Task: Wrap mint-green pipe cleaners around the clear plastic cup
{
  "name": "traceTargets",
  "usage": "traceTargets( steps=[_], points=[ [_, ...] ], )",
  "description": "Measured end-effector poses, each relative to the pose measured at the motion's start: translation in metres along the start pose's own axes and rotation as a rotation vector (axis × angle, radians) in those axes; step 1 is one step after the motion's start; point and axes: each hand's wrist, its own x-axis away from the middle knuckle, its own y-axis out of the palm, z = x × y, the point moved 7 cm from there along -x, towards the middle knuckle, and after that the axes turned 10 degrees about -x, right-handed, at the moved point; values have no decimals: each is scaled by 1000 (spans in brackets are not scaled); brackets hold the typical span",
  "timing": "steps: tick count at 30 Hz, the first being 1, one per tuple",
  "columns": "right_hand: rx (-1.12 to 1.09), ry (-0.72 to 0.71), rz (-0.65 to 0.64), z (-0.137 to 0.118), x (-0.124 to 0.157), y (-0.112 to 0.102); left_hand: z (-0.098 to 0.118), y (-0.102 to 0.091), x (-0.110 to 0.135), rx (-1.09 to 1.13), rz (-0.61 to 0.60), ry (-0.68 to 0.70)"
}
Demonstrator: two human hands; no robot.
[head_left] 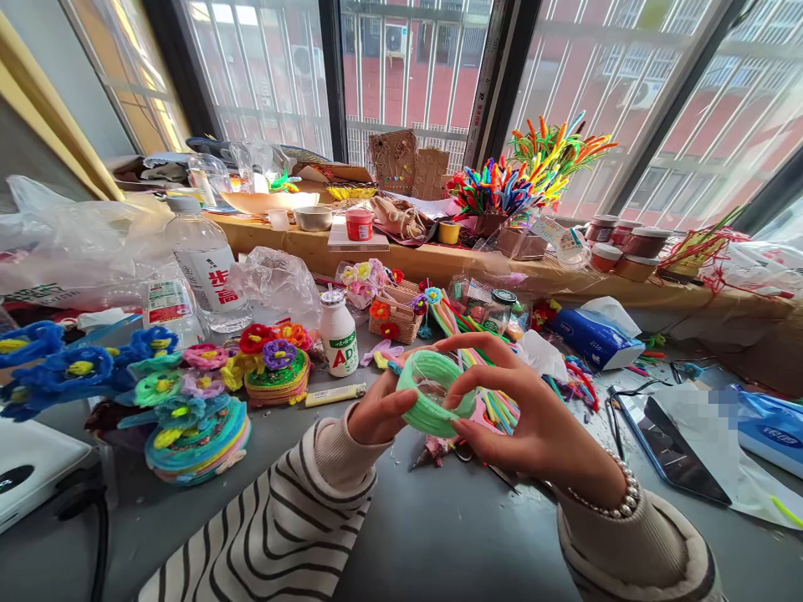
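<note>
Both my hands hold a small round form wrapped in light green pipe cleaner (432, 393), lifted just above the grey table (439, 535). My left hand (376, 414) grips its left side with curled fingers. My right hand (533, 418) closes over its right side, index finger arched across the top and thumb beneath. A heap of loose coloured pipe cleaners (495, 405) lies right behind it.
Finished pipe-cleaner flower coasters (194, 435) and blue flowers (63, 359) sit at left. A water bottle (207, 267), a small white bottle (339, 334), a lighter (335, 395), a little basket (395, 313), a tissue pack (593, 334) and a phone (671, 447) stand around. The cluttered sill (439, 259) holds pipe-cleaner bunches.
</note>
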Motion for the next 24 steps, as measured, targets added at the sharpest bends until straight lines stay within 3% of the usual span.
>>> traceTargets(
  steps=[24],
  points=[
    [4,49,-79,4,0,2,-4,4,2,-45,-92,-53]
  ],
)
